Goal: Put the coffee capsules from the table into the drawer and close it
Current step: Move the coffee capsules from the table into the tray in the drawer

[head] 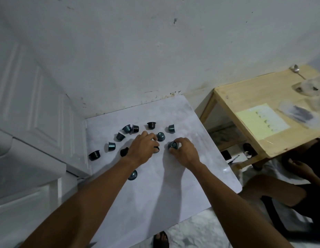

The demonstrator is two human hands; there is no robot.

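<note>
Right hand point(184, 152) pinches a teal capsule point(172, 145). Left hand point(142, 148) curls round a dark capsule point(156, 149). Loose capsules point(111, 146) lie nearer the left hand, toward the far-left corner of the desk point(155, 203).

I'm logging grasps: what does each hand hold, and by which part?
The right hand pinches a teal capsule by its sides. The left hand curls over a dark capsule; whether it grips it is hidden.

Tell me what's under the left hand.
A dark capsule peeks out beneath the left hand on the white table. Whether the fingers hold it, or hide more, is covered.
</note>
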